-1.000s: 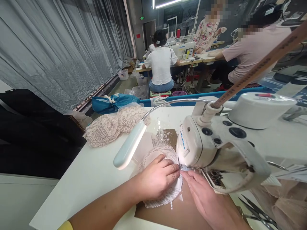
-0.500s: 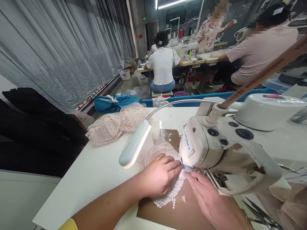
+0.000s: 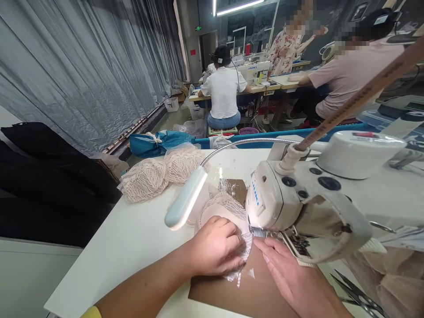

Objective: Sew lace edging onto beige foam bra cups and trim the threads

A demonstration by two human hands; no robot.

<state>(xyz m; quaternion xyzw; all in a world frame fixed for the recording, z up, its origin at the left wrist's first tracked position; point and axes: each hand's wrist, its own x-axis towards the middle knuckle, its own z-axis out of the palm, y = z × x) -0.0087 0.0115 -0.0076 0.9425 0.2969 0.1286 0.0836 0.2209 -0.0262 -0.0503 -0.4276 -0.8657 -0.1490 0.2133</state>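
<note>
A pale pink lace bra cup point(image 3: 223, 211) lies under the needle end of a white JUKI sewing machine point(image 3: 265, 198). On its near part, my left hand point(image 3: 217, 245) rests with the fingers curled and closed on the lace; the fingertips are partly hidden. Just right of the cup's edge, my right hand point(image 3: 286, 269) lies flat with straight fingers, its fingertips close to the presser foot. Beneath both hands is a brown board point(image 3: 232, 296), with small white scraps on it.
Lace cups point(image 3: 162, 170) are heaped at the table's far left. A lit gooseneck lamp point(image 3: 187, 198) arches over the work. Scissors point(image 3: 357, 293) lie at the lower right, near sheer beige fabric point(image 3: 400, 278). Co-workers sit and stand at machines beyond; one wears a white shirt point(image 3: 224, 92).
My left hand has slid nearer and its fingers have curled in more, uncovering the cup's smooth pink middle. My right hand has stayed nearly in place. The view has shifted slightly.
</note>
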